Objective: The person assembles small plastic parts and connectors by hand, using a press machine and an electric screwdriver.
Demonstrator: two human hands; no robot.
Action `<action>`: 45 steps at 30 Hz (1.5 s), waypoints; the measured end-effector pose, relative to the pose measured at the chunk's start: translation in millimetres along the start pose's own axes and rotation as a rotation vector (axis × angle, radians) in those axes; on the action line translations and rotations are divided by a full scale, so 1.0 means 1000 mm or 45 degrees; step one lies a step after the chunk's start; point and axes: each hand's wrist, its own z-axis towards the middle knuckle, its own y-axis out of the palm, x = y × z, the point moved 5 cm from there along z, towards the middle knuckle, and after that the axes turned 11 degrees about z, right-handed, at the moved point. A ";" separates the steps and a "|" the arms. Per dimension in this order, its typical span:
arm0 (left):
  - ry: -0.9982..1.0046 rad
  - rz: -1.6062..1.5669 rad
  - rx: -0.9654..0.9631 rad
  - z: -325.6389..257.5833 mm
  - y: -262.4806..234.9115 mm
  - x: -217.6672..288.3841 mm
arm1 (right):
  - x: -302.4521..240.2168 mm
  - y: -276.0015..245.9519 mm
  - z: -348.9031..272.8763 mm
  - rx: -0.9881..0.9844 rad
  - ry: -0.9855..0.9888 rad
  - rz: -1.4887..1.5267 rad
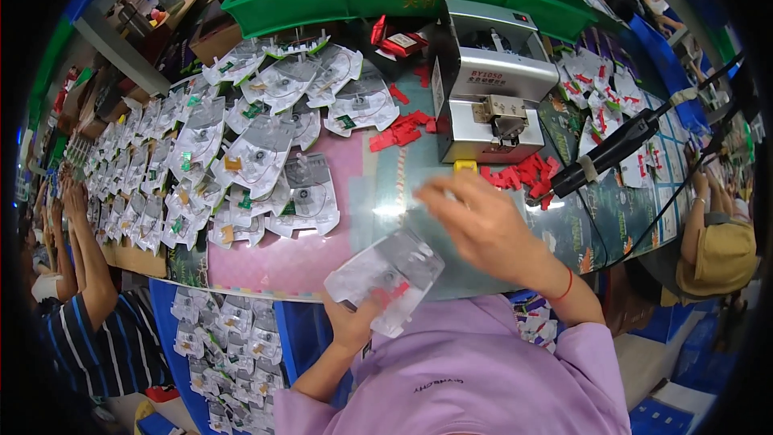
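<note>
Busy workshop, with a table (278, 262) spread with plastic parts: at its near edge, a person's left hand (351, 325) grasps a pale, partly clear plastic housing (396, 267).

Tilted, the housing juts over the near edge in front of the person's lilac shirt (451, 362), with a red piece (393, 293) on it by the thumb. Just above and to its right, the right hand (481, 217) is raised with bent fingers; motion blur hides whether it pinches anything. Loose red strips (527, 176) lie beside a silver machine (498, 72) that stands toward the far edge, before a green bin (346, 0). Overlapping housings (262, 153) cover the table's left part; a black tool (600, 157) with a cable slants over the right part.
</note>
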 end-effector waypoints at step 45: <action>-0.585 -0.118 -0.527 -0.016 0.028 -0.006 | 0.044 0.058 0.036 -0.411 -0.225 -0.284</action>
